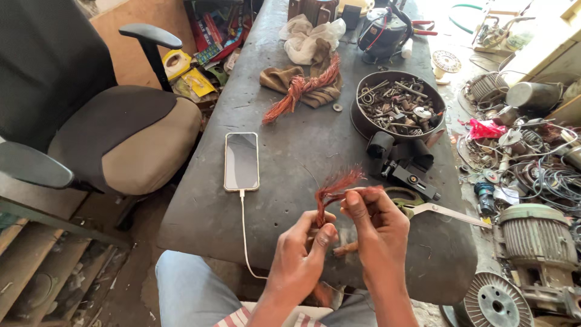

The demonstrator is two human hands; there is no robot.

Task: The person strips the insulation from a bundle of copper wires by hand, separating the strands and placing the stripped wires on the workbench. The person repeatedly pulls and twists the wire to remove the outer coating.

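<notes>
Both hands raised just above the near edge of a dark metal workbench (284, 163), forearms coming up from the bottom of the view. Left hand (301, 254) curled, thumb and forefinger pinched on the lower end of a bundle of copper wire strands (334, 189). Right hand (376, 221) just beside it, nearly touching, fingers closed around the same bundle a little higher, knuckles toward the camera. Strands fanned up and to the right from between the two hands, over the bench top. To the left on the bench, a smartphone (241, 161) lying flat, screen up, a white cable (245, 236) running from its near end off the edge. Farther back, a second tuft of copper wire (299, 88) lying across a brown cloth (279, 79), near a white rag (308, 37). On the right, a round metal pan (365, 123) full of bolts and small parts, black blocks just below it. Scissors (436, 209) beside the right hand. Left of the bench, an office chair (115, 133) with a tan seat. On the right, motor housings (535, 236) and tangled wires heaped on the floor.
</notes>
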